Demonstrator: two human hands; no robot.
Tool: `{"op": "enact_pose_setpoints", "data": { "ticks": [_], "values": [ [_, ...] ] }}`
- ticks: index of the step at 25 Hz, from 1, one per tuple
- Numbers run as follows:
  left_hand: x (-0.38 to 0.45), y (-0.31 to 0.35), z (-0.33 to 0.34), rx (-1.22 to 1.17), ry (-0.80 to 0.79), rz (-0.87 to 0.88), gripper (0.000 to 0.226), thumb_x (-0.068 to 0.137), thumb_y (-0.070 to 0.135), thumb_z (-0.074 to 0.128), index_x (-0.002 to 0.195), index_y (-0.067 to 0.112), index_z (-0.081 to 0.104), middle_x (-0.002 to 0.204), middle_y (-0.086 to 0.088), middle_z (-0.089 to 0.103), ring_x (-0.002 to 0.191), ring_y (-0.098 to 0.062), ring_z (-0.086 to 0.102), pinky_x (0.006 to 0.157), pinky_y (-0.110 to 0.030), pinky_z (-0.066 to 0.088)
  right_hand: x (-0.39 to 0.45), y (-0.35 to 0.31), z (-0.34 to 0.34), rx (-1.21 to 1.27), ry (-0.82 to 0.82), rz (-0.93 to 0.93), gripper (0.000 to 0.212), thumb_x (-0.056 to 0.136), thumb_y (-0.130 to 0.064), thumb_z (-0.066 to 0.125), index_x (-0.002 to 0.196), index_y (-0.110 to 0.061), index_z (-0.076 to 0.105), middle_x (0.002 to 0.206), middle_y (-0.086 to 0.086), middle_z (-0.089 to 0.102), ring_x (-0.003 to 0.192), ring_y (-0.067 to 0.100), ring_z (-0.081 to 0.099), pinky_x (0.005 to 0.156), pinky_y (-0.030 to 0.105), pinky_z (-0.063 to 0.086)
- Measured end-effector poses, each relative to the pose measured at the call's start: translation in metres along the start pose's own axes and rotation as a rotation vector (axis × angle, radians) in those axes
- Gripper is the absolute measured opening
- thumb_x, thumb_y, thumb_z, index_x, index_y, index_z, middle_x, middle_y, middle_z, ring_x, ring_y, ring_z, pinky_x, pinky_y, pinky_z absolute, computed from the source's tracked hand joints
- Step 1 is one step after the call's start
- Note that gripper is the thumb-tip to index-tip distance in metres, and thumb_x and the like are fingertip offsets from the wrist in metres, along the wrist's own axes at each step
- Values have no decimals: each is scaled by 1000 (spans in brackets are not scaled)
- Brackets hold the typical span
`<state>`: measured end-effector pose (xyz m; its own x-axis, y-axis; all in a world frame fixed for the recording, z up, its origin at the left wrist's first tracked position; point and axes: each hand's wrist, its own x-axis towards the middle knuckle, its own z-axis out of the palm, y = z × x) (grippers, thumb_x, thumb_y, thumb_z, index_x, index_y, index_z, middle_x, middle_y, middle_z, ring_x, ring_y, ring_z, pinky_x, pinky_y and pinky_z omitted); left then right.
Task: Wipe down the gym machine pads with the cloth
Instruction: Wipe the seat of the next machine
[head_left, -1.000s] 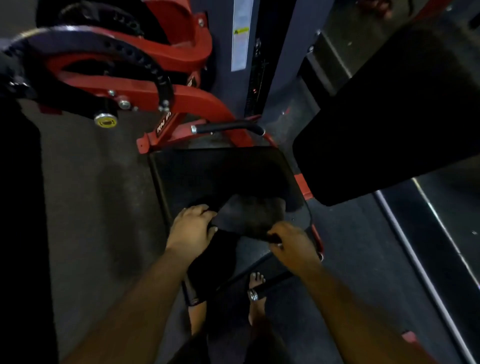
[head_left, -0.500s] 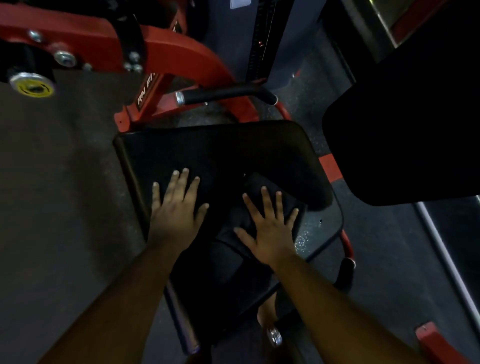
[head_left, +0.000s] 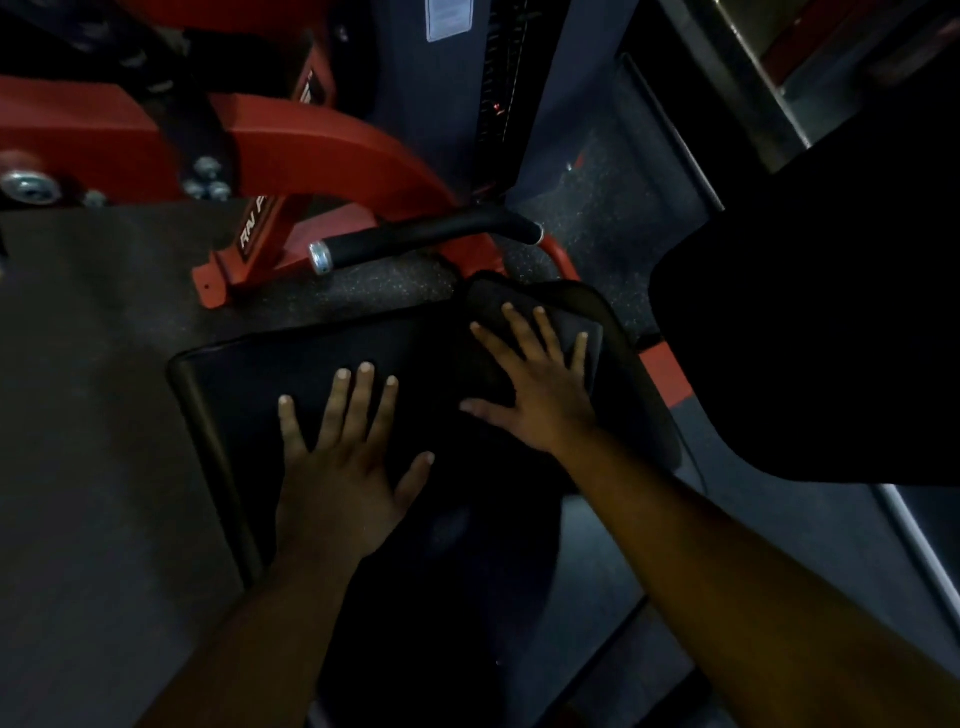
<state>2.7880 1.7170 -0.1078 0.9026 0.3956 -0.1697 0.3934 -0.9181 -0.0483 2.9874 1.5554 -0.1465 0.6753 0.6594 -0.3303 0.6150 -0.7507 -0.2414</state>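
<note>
A black seat pad (head_left: 234, 395) of a red gym machine lies low in the middle of the head view. A dark cloth (head_left: 498, 306) lies on the pad's far right corner. My right hand (head_left: 540, 384) presses flat on the cloth with fingers spread and straight. My left hand (head_left: 343, 467) rests flat on the pad's near left part, fingers spread, touching the bare pad. A second large black pad (head_left: 831, 312) stands at the right.
The red machine frame (head_left: 322, 150) and a black grip handle (head_left: 415, 239) sit just beyond the seat pad. A dark weight-stack column (head_left: 498, 78) rises behind. Speckled rubber floor (head_left: 93, 467) surrounds the machine on the left.
My right hand has slid the cloth from the pad's near middle to its far right corner. Both hands went from gripping the cloth a second ago to lying flat.
</note>
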Motion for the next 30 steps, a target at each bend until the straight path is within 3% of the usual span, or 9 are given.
{"op": "enact_pose_setpoints", "data": {
  "ticks": [5,9,11,14,16,19,22,27,30],
  "values": [
    [5,1,3,14,-30,-5,85,96,74,18,162,22,18,171,-5,7,158,-23,2,120,-68,-1,30,59,-11,201,54,538,90,76,-93,28,154,-56,4,170,-7,-2,156,31,-2,109,80,4],
    [5,2,-1,8,-37,2,85,95,73,20,162,20,18,171,-6,6,158,-23,1,119,-69,-1,-29,-12,7,113,-20,336,89,79,-92,20,155,-53,-2,169,-9,-11,155,30,-14,111,77,-6],
    [5,2,-1,12,-33,6,86,95,73,20,162,20,18,171,-6,6,158,-24,1,119,-70,0,-74,-4,17,42,-54,224,86,79,-91,27,152,-58,-4,169,-13,-11,155,26,-14,110,77,-4],
    [3,2,-1,13,-23,17,86,95,73,18,162,20,17,171,-7,7,158,-24,2,119,-70,0,-90,57,17,110,-59,460,83,79,-88,35,150,-63,-2,168,-16,-9,155,21,-11,109,81,8],
    [4,1,0,14,-12,12,86,96,74,17,163,20,16,171,-7,7,158,-24,1,119,-70,-1,-83,68,15,189,-19,654,81,84,-85,31,153,-57,1,169,-11,-7,156,24,-10,109,80,12],
    [2,1,-2,14,-21,21,87,96,76,16,163,20,13,171,-9,5,158,-26,0,119,-70,-2,-111,5,27,192,5,561,73,93,-75,24,156,-49,0,170,-7,-9,155,25,-15,112,78,6],
    [2,1,-5,5,-44,23,87,96,76,15,163,21,11,171,-9,4,158,-27,-2,118,-70,-3,-194,-25,42,189,-58,412,73,92,-78,24,155,-55,-4,168,-13,-13,154,19,-21,113,72,-4],
    [3,0,-6,10,-50,33,89,94,78,10,162,21,10,171,-10,3,158,-26,-4,117,-72,-3,-202,49,47,227,-64,803,84,83,-87,26,155,-55,-2,169,-6,-15,154,27,-20,113,75,-8],
    [2,0,-6,18,-55,42,90,93,79,6,162,22,7,171,-9,0,157,-26,-6,117,-71,-4,-173,36,46,245,-20,861,85,86,-85,25,157,-48,-2,170,3,-11,153,38,-15,116,72,-5]
  ]
}}
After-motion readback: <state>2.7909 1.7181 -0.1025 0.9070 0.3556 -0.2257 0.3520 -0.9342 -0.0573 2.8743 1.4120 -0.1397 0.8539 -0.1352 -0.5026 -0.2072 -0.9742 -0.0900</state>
